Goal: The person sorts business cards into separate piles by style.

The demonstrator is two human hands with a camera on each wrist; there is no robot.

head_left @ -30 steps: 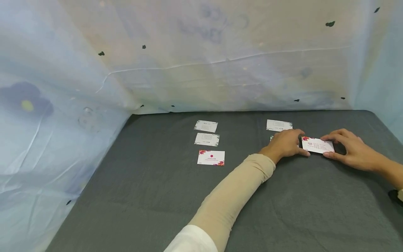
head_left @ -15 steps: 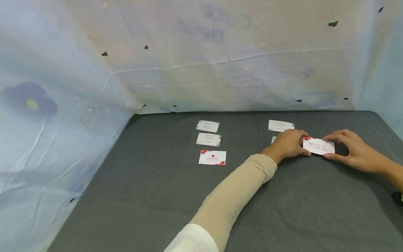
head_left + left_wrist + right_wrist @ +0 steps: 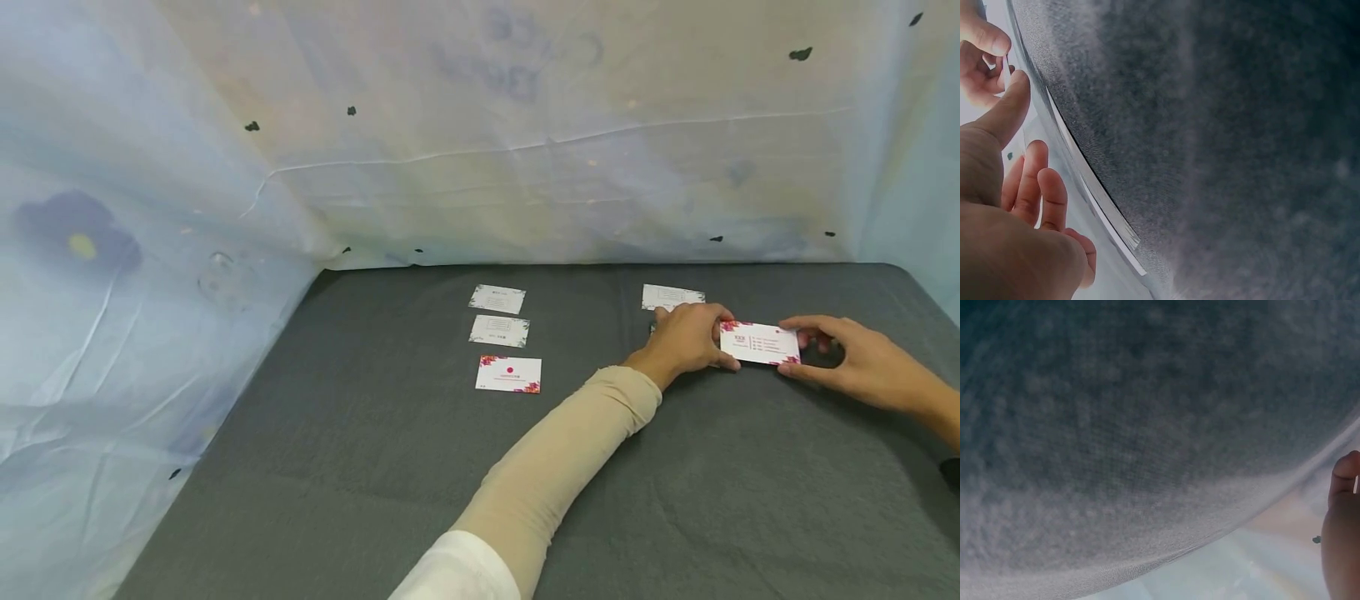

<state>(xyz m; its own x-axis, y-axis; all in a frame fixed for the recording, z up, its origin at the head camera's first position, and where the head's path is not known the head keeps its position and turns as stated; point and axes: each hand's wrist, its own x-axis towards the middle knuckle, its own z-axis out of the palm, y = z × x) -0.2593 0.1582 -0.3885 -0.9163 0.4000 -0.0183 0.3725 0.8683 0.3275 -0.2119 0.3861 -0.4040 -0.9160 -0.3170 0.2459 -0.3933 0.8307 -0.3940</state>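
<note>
A white business card (image 3: 759, 343) with red flowers at its corners and pink print is between both hands, its printed face up. My left hand (image 3: 678, 340) holds its left end with thumb and forefinger. The right hand (image 3: 862, 358) pinches its right end, thumb at the near edge and forefinger at the far one. In the left wrist view, the left thumb (image 3: 1013, 100) reaches the card's edge, seen thin and side-on. Behind the left hand lies a white card (image 3: 671, 297) with leafy corners; another beneath that hand is almost wholly hidden.
On the left, two leafy-cornered white cards (image 3: 498, 330) and a red-flowered card (image 3: 507, 375) lie in a column on the dark grey cloth (image 3: 360, 450). A pale patterned curtain (image 3: 540, 192) hangs along the back and sides.
The right hand's fingertips have slid slightly outward toward the card's right end, and its other fingers now curl behind. The left hand keeps its place, and the lying cards are unmoved.
</note>
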